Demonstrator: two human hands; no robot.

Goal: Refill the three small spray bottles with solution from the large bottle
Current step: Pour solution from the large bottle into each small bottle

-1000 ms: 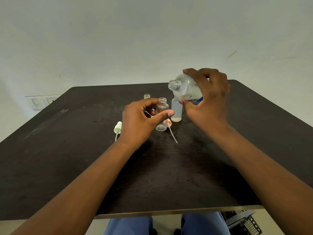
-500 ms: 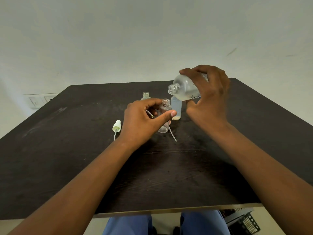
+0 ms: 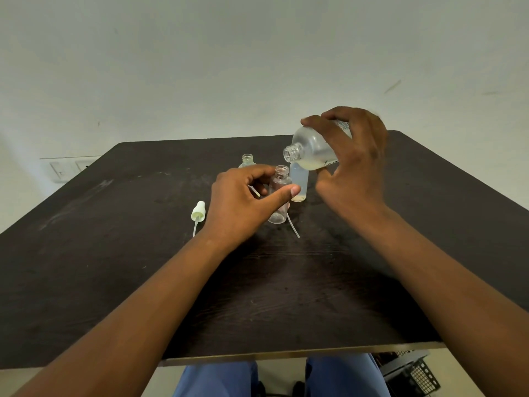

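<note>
The large bottle (image 3: pixel 312 151) is held in the air above the middle of the dark desk (image 3: pixel 114 267), tipped over so its open neck points down and to the left. A little pale liquid sits in its lower side. The right hand (image 3: pixel 352 167) grips it, fingers curled over the top and thumb underneath.

Just below that open neck stands a small clear bottle (image 3: pixel 279 196), upright on the desk with its cap off. The left hand (image 3: pixel 243 202) holds it, thumb across the front and fingers curled round the far side. The neck of the large bottle is close above and slightly right of the small bottle's mouth, not touching it.

Right behind the small clear bottle stands a frosted small bottle (image 3: pixel 300 183), upright, with a bit of yellowish liquid at the bottom. A third small bottle (image 3: pixel 248 160) stands further back to the left, open at the top, partly hidden by the left hand's fingers.

A white spray cap (image 3: pixel 198 212) with its thin tube lies on the desk left of the left hand. Another thin tube (image 3: pixel 293 229) lies just in front of the clear bottle.
</note>
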